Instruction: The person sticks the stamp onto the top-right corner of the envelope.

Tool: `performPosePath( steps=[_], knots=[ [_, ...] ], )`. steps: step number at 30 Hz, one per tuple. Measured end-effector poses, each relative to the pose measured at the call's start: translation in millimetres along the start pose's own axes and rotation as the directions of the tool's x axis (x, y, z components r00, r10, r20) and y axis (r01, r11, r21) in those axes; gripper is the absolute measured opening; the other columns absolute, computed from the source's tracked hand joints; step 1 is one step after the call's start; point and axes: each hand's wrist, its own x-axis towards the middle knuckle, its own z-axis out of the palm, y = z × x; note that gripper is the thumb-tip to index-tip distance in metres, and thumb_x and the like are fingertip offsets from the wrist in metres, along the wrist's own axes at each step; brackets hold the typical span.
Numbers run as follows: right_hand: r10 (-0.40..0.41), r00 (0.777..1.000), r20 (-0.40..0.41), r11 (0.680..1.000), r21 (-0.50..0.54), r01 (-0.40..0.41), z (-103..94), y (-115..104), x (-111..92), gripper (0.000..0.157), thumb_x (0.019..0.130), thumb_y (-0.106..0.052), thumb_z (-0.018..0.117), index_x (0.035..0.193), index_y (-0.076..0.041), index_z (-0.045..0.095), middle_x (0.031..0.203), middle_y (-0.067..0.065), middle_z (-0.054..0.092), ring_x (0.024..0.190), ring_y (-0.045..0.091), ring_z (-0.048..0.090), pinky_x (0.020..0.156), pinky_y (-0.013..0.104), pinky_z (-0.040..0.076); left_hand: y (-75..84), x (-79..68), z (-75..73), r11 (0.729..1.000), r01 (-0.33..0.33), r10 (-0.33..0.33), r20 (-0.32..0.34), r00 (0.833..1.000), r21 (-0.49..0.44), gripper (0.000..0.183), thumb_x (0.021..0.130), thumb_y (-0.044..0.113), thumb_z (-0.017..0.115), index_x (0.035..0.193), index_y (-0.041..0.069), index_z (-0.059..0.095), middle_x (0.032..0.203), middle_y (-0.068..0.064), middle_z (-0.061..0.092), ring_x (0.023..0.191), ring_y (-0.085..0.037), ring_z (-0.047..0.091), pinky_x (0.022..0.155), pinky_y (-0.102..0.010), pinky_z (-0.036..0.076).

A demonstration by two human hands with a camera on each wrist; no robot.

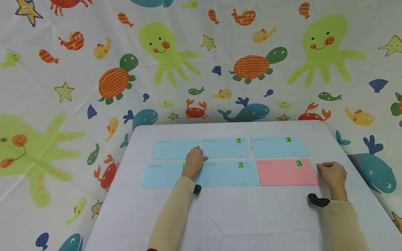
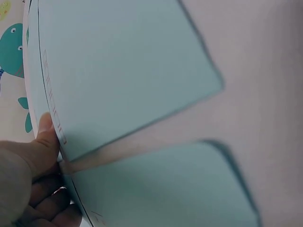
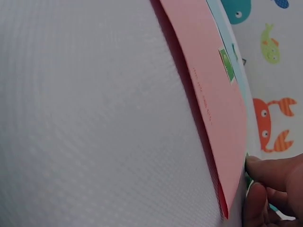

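My left hand (image 1: 194, 162) rests over the blue envelopes on the left, its fingertips at the right end of the upper-left blue envelope (image 1: 169, 150) and its thumb beside the upper-middle one (image 1: 224, 148). It partly covers the lower-left blue envelope (image 1: 160, 175) and that envelope's stamp. To the right of the pink envelope (image 1: 282, 174), my right hand (image 1: 334, 174) pinches a small stamp (image 3: 246, 157) between thumb and fingers. Only a sliver of this stamp shows. The pink envelope bears a green stamp (image 1: 298, 163).
The envelopes lie in two rows on a white-covered table (image 1: 245, 219). Other blue envelopes are at upper right (image 1: 279, 147) and lower middle (image 1: 227, 176), each with a green stamp. Behind the table hangs a sea-animal printed cloth (image 1: 188, 42).
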Motion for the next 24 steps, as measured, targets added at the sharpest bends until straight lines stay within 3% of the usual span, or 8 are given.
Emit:
performPosePath(
  steps=[4, 11, 24],
  knots=[
    [-0.008, 1.0, -0.013, 1.0, 0.011, 0.008, 0.9, 0.5, 0.5, 0.046, 0.1, -0.024, 0.055, 0.125, 0.015, 0.052, 0.116, 0.036, 0.056, 0.107, 0.047, 0.052, 0.073, 0.041, 0.044, 1.8, -0.8, 0.0, 0.999, -0.022, 0.022, -0.012, 1.0, 0.023, 0.045, 0.092, 0.026, 0.072, 0.126, -0.004, 0.067, 0.146, -0.022, 0.054, 0.134, -0.037, 0.054, 0.108, -0.046, 0.048],
    [-0.031, 0.999, -0.031, 0.999, 0.011, 0.032, 3.5, 3.9, 2.8, 0.044, 0.1, -0.023, 0.056, 0.125, 0.013, 0.052, 0.114, 0.034, 0.056, 0.103, 0.044, 0.054, 0.067, 0.034, 0.04, 2.2, -1.1, 0.8, 0.998, -0.038, 0.039, -0.015, 0.999, 0.056, 0.045, 0.094, 0.026, 0.07, 0.125, -0.006, 0.066, 0.142, -0.024, 0.056, 0.13, -0.037, 0.058, 0.103, -0.046, 0.051],
    [-0.051, 0.998, -0.039, 0.998, 0.019, 0.052, 4.2, 5.9, 2.5, 0.043, 0.1, -0.021, 0.056, 0.126, 0.012, 0.051, 0.115, 0.034, 0.056, 0.104, 0.044, 0.055, 0.067, 0.033, 0.039, 3.3, -1.9, -1.0, 0.997, -0.024, 0.025, -0.005, 1.0, 0.068, 0.046, 0.093, 0.027, 0.071, 0.126, -0.005, 0.066, 0.145, -0.022, 0.055, 0.136, -0.035, 0.053, 0.11, -0.045, 0.047]
  ],
)
